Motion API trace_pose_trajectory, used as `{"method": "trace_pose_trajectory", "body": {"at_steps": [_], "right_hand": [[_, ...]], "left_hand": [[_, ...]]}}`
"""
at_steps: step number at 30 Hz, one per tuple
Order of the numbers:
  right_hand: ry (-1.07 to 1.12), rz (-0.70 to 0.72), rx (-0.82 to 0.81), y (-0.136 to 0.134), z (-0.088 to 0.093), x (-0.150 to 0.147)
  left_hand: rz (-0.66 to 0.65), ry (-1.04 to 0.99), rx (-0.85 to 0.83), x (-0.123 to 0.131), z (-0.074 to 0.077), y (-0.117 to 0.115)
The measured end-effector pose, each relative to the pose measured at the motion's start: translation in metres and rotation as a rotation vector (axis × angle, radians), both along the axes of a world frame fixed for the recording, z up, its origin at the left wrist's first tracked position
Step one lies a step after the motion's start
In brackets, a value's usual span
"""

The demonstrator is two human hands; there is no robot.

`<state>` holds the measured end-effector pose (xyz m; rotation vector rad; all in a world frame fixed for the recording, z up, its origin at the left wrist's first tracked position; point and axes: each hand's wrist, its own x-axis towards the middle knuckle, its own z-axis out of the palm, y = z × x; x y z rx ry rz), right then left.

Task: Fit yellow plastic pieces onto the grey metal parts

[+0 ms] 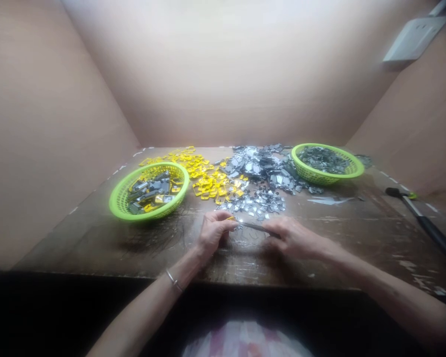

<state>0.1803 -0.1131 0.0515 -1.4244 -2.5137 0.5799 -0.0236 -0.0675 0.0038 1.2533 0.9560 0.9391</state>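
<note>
Near the table's front edge, my left hand (216, 230) pinches a small yellow plastic piece (230, 218) between thumb and fingers. My right hand (290, 237) is closed round a slim dark metal tool (258, 227), whose tip reaches left to the yellow piece. Whether the tip touches the piece or lies just beside it, I cannot tell. Just beyond my hands lies a scatter of small shiny metal parts (256, 203). Behind it are a heap of yellow plastic frames (208, 183) and a heap of grey-silver plates (258, 166).
A green basket (116, 206) at the left holds grey and yellow pieces. Another green basket (359, 171) at the back right holds small grey parts. A black-handled rod (431, 230) lies at the right. Walls enclose the wooden table (163, 258), with a white socket box (414, 39) at upper right.
</note>
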Motion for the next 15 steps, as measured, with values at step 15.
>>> {"method": "trace_pose_trajectory", "body": {"at_steps": [15], "right_hand": [[0.078, -0.122, -0.061, -0.004, -0.005, 0.013]], "left_hand": [[-0.037, 0.044, -0.055, 0.007, 0.007, 0.013]]}}
